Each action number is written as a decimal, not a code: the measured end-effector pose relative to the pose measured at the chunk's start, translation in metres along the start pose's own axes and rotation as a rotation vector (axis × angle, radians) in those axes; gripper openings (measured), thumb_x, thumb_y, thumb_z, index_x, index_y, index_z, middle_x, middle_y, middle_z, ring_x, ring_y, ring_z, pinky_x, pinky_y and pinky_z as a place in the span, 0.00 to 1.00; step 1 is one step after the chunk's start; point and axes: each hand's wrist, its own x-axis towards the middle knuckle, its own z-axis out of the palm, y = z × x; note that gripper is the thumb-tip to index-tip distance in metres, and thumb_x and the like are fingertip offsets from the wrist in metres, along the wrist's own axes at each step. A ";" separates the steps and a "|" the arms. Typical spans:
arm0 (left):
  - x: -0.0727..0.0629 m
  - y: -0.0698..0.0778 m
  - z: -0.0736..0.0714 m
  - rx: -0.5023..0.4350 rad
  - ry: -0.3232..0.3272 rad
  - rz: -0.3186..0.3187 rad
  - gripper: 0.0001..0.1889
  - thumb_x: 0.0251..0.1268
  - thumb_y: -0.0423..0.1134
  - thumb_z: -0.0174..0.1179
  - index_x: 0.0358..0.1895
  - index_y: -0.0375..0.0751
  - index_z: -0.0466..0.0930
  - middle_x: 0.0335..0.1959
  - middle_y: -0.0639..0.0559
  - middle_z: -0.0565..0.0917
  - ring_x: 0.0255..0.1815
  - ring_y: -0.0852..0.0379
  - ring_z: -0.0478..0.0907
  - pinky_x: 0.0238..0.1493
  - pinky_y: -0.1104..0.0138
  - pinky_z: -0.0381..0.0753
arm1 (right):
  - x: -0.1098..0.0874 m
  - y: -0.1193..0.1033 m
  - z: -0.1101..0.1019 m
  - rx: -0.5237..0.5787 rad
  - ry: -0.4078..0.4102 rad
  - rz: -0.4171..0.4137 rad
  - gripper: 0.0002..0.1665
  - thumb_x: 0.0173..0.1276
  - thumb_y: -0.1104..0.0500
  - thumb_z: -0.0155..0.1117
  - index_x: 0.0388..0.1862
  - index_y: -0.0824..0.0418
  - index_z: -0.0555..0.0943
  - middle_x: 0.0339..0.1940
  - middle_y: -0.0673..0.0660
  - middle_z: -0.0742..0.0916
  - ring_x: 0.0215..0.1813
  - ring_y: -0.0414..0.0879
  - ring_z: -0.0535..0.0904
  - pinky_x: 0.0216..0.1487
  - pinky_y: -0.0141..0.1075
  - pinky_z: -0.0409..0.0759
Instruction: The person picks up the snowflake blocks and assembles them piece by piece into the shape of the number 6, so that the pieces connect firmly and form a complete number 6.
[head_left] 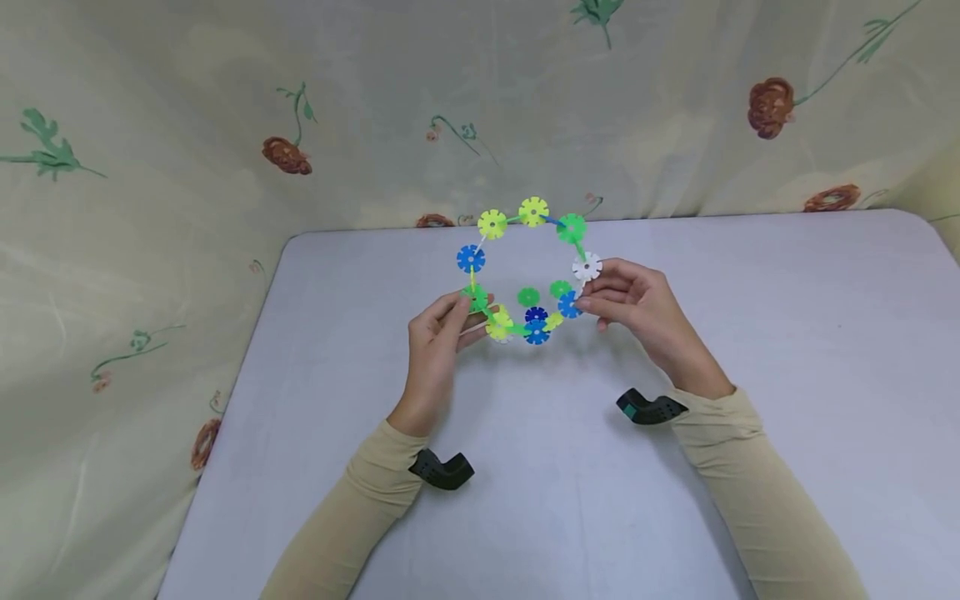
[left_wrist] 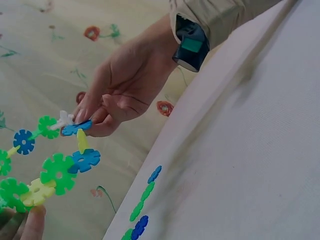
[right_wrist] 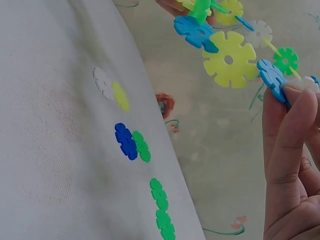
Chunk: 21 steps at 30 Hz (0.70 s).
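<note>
A ring of interlocked plastic snowflake discs (head_left: 525, 267) is held up above the middle of a pale grey table (head_left: 750, 350), toward its far edge, with one hand at each lower side. The left hand (head_left: 438, 333) pinches a green disc (head_left: 476, 297) at the ring's lower left between thumb and curled fingers, and the right hand (head_left: 637, 304) pinches a light blue disc (head_left: 570, 305) at the lower right, just below a white disc (head_left: 587, 267); in the right wrist view the fingertips (right_wrist: 295, 100) are seen closed on the edge of that blue disc. In the head view about a dozen discs can be made out in the ring: two yellow-green ones at the far side, several green, a few blue and one white, joined edge to edge, though the near run is crowded and an exact count cannot be given. Loose discs lie on the table under the ring; the right wrist view shows six: a white and a yellow pair (right_wrist: 111, 89), a dark blue and a green pair (right_wrist: 132, 142), and two green ones (right_wrist: 162, 210) nearer the camera. A black wrist-mounted camera (head_left: 442, 469) is worn on the left forearm and another (head_left: 649, 407) on the right, over beige sleeves. A cream curtain printed with red flowers and green stems (head_left: 285, 154) surrounds the table on the far and left sides. Nothing lies between the hands and the ring.
</note>
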 end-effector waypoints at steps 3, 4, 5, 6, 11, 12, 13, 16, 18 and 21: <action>0.000 0.000 0.001 -0.004 0.008 -0.005 0.16 0.82 0.43 0.54 0.57 0.35 0.82 0.57 0.38 0.87 0.57 0.47 0.87 0.57 0.62 0.89 | 0.000 0.000 0.001 0.009 0.001 0.004 0.17 0.67 0.67 0.73 0.53 0.66 0.80 0.38 0.49 0.90 0.37 0.39 0.89 0.29 0.29 0.85; 0.000 0.000 0.001 -0.005 0.012 -0.007 0.16 0.82 0.43 0.55 0.57 0.35 0.82 0.57 0.38 0.87 0.58 0.46 0.87 0.57 0.62 0.89 | 0.000 0.000 0.001 0.010 0.001 0.005 0.18 0.67 0.67 0.73 0.54 0.67 0.80 0.38 0.49 0.90 0.37 0.39 0.89 0.29 0.29 0.85; 0.000 0.000 0.001 -0.005 0.016 -0.009 0.15 0.82 0.43 0.55 0.57 0.35 0.82 0.57 0.38 0.87 0.58 0.46 0.87 0.57 0.62 0.89 | 0.000 0.000 0.002 0.011 0.002 0.006 0.19 0.67 0.68 0.73 0.54 0.68 0.79 0.38 0.48 0.90 0.37 0.38 0.89 0.29 0.29 0.85; 0.000 0.000 0.001 -0.005 0.019 -0.011 0.15 0.81 0.42 0.55 0.57 0.34 0.82 0.57 0.38 0.87 0.58 0.45 0.87 0.56 0.62 0.89 | 0.000 0.000 0.002 0.011 0.003 0.008 0.19 0.67 0.68 0.73 0.54 0.69 0.79 0.38 0.48 0.90 0.37 0.38 0.89 0.29 0.29 0.85; 0.000 0.001 0.001 -0.007 0.029 -0.018 0.15 0.81 0.41 0.56 0.56 0.34 0.82 0.56 0.39 0.88 0.58 0.43 0.87 0.56 0.62 0.89 | 0.001 0.001 0.002 0.007 0.009 0.000 0.16 0.67 0.69 0.73 0.52 0.64 0.81 0.38 0.47 0.89 0.37 0.38 0.89 0.29 0.29 0.85; 0.000 0.001 0.001 -0.010 0.030 -0.020 0.15 0.81 0.41 0.56 0.56 0.34 0.82 0.56 0.39 0.88 0.58 0.43 0.87 0.55 0.62 0.89 | 0.000 0.001 0.001 0.005 0.010 -0.003 0.15 0.67 0.68 0.72 0.51 0.62 0.81 0.38 0.47 0.89 0.37 0.38 0.89 0.29 0.29 0.85; 0.001 0.001 0.001 -0.009 0.032 -0.021 0.15 0.81 0.41 0.56 0.56 0.34 0.82 0.56 0.40 0.88 0.58 0.44 0.87 0.55 0.62 0.89 | 0.000 0.001 0.001 0.005 0.011 -0.006 0.15 0.67 0.68 0.72 0.51 0.62 0.82 0.38 0.48 0.89 0.37 0.38 0.88 0.29 0.29 0.85; 0.001 0.001 0.001 -0.009 0.035 -0.025 0.15 0.81 0.41 0.55 0.56 0.34 0.82 0.56 0.40 0.88 0.57 0.46 0.88 0.55 0.62 0.89 | 0.000 0.001 0.001 0.013 0.013 -0.016 0.15 0.67 0.68 0.72 0.52 0.63 0.82 0.38 0.48 0.89 0.37 0.39 0.88 0.29 0.29 0.85; 0.001 0.001 0.001 -0.008 0.036 -0.025 0.15 0.81 0.41 0.55 0.56 0.34 0.83 0.57 0.40 0.88 0.57 0.46 0.88 0.55 0.62 0.89 | 0.000 0.001 0.000 0.016 0.015 -0.022 0.15 0.68 0.68 0.72 0.52 0.62 0.82 0.38 0.48 0.89 0.37 0.38 0.88 0.29 0.29 0.85; 0.001 0.000 0.001 -0.002 0.036 -0.019 0.15 0.82 0.41 0.55 0.56 0.34 0.83 0.56 0.40 0.88 0.57 0.46 0.88 0.55 0.63 0.89 | 0.000 0.001 0.000 0.014 0.020 -0.024 0.14 0.68 0.68 0.71 0.51 0.59 0.83 0.39 0.48 0.89 0.37 0.37 0.88 0.30 0.28 0.85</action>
